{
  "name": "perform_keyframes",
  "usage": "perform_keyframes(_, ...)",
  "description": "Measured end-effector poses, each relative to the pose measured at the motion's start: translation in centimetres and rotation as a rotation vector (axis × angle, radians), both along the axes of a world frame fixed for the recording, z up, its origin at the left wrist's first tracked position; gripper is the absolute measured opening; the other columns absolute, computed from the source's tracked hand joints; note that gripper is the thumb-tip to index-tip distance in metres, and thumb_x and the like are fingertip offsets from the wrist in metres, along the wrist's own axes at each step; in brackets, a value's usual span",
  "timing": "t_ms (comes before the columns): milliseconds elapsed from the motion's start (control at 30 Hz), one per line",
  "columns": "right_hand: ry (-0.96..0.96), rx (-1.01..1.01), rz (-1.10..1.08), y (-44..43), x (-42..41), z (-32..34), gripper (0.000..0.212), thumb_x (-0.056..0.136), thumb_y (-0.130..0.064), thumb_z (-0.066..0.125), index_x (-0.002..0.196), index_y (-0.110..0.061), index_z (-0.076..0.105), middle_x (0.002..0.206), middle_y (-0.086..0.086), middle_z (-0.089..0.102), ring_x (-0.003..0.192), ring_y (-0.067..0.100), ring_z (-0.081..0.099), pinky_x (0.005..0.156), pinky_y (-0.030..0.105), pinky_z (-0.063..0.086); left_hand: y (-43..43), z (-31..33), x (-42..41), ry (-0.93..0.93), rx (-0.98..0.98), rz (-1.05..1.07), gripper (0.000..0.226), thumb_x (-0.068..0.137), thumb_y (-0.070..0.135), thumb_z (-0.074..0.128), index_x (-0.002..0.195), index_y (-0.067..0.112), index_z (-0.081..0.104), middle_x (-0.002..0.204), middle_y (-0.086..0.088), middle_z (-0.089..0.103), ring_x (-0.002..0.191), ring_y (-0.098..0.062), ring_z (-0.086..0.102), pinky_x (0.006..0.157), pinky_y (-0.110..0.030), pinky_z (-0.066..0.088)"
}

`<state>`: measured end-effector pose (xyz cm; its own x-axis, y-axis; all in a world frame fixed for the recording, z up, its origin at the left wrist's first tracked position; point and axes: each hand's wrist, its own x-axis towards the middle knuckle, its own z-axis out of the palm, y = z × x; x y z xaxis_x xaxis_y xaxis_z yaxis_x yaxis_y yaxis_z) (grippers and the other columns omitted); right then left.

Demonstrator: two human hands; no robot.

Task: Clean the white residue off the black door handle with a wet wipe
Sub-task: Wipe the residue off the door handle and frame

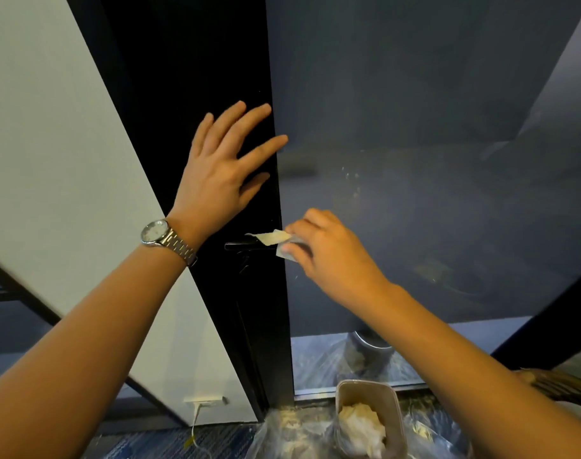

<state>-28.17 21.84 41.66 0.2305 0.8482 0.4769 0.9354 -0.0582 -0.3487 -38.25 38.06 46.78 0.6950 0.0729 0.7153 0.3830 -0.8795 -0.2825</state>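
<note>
Head view: the left forearm reaches up from the lower left with a watch (pixel 155 232) on its wrist. The left hand (pixel 222 170) lies wide, fingers straight and spread, flat against the black door (pixel 196 87) above the handle. The right hand (pixel 332 256) comes in from the lower right, its fingers curled and pinching a folded wipe (pixel 275 238). The wipe's free end lies over the right end of the handle (pixel 241 246), a black lever low on the door near its right edge. The handle shows only as thin glints against the dark, and any residue on it is too faint to tell. Just right of the door stands a dim glass panel (pixel 431 111) with pale specks (pixel 352 180) near the hands. Left of the door runs a white wall (pixel 50 144) with a socket (pixel 204 400) and a cable low down. On the floor below, a plastic sheet (pixel 282 432) lies at the door's foot, and on it stands a tub (pixel 343 389) holding crumpled white wipes.
</note>
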Motion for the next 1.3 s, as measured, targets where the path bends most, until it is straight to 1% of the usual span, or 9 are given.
perform_keyframes(267, 0.286, -0.157, -0.016, -2.0, 3.0, 0.4, 0.031, 0.096, -0.031, 0.048, 0.095, -0.005, 0.066, 0.078, 0.006, 0.052, 0.071, 0.022, 0.049, 0.061, 0.022, 0.035, 1.3, -0.9, 0.2, 0.015, -0.035, 0.078, 0.063, 0.094, 0.042, 0.041, 0.146, 0.025, 0.011, 0.155, -0.003, 0.017, 0.141, -0.005, -0.015, 0.114, -0.029, -0.015)
perform_keyframes(500, -0.025, -0.019, 0.056, 0.5, 0.0, -1.0, 0.027, 0.096, -0.018, 0.048, 0.112, 0.000, 0.062, 0.098, 0.013, 0.060, 0.090, 0.028, 0.054, 0.072, 0.029, 0.040, 1.4, -1.0, 0.5, -0.029, -0.099, 0.053, 0.072, 0.090, 0.048, 0.043, 0.146, 0.019, 0.009, 0.156, -0.006, 0.013, 0.136, 0.003, -0.023, 0.111, -0.025, -0.019)
perform_keyframes(633, 0.363, 0.032, 0.125, -1.6, 2.9, -1.2, 0.030, 0.089, -0.006, 0.060, 0.119, -0.013, 0.065, 0.097, -0.003, 0.063, 0.086, 0.003, 0.056, 0.075, 0.004, 0.041, 1.5, -0.9, 0.5, -0.028, -0.094, 0.056, 0.070, 0.090, 0.048, 0.041, 0.146, 0.020, 0.009, 0.155, -0.005, 0.014, 0.136, 0.002, -0.023, 0.112, -0.026, -0.019)
perform_keyframes(767, 0.612, 0.191, -0.018, -3.5, 4.2, -1.8, 0.033, 0.081, -0.007, 0.069, 0.106, -0.027, 0.064, 0.064, -0.015, 0.061, 0.061, 0.002, 0.053, 0.057, 0.007, 0.039, 1.6, -1.1, 0.7, -0.036, -0.078, 0.060, 0.070, 0.091, 0.048, 0.042, 0.146, 0.021, 0.009, 0.155, -0.006, 0.014, 0.136, 0.001, -0.024, 0.112, -0.027, -0.020)
perform_keyframes(967, 0.413, 0.449, -0.157, -2.9, 1.0, -4.4, 0.035, 0.081, -0.005, 0.068, 0.116, -0.006, 0.064, 0.094, -0.005, 0.066, 0.084, 0.004, 0.062, 0.073, 0.000, 0.047, 1.5, -1.1, 1.0, -0.035, -0.073, 0.068, 0.069, 0.092, 0.048, 0.042, 0.146, 0.022, 0.009, 0.155, -0.007, 0.013, 0.137, -0.002, -0.021, 0.111, -0.029, -0.021)
perform_keyframes(1100, 0.469, 0.511, -0.183, -2.3, -0.6, -5.7, 0.044, 0.083, -0.003, 0.065, 0.125, 0.002, 0.054, 0.118, -0.004, 0.054, 0.112, -0.009, 0.042, 0.087, -0.004, 0.037, 1.4, -1.1, 1.0, -0.031, -0.077, 0.081, 0.069, 0.092, 0.049, 0.040, 0.147, 0.023, 0.008, 0.156, -0.006, 0.011, 0.136, -0.001, -0.025, 0.111, -0.029, -0.022)
perform_keyframes(1167, 0.372, 0.454, -0.135, -1.7, -0.4, -5.3, 0.043, 0.085, -0.009, 0.064, 0.126, 0.002, 0.055, 0.125, 0.004, 0.056, 0.121, 0.002, 0.041, 0.095, 0.001, 0.034, 1.4, -1.0, 0.9, -0.030, -0.077, 0.076, 0.069, 0.092, 0.048, 0.041, 0.147, 0.022, 0.009, 0.156, -0.007, 0.012, 0.137, -0.003, -0.020, 0.111, -0.029, -0.021)
perform_keyframes(1233, 0.186, 0.363, -0.029, -0.5, 0.1, -4.3, 0.034, 0.087, -0.016, 0.059, 0.115, 0.000, 0.064, 0.113, 0.012, 0.066, 0.109, 0.014, 0.050, 0.096, 0.019, 0.041, 1.2, -1.0, 0.8, -0.040, -0.071, 0.067, 0.068, 0.091, 0.047, 0.043, 0.146, 0.021, 0.011, 0.155, -0.007, 0.014, 0.138, -0.005, -0.013, 0.111, -0.028, -0.021)
perform_keyframes(1300, 0.004, 0.249, 0.022, 1.0, 0.2, -3.2, 0.027, 0.082, -0.020, 0.061, 0.104, -0.006, 0.069, 0.090, 0.007, 0.068, 0.084, 0.017, 0.056, 0.079, 0.031, 0.047, 1.0, -1.0, 0.8, -0.043, -0.064, 0.060, 0.069, 0.091, 0.045, 0.045, 0.146, 0.020, 0.013, 0.155, -0.007, 0.015, 0.138, -0.006, -0.009, 0.111, -0.028, -0.020)
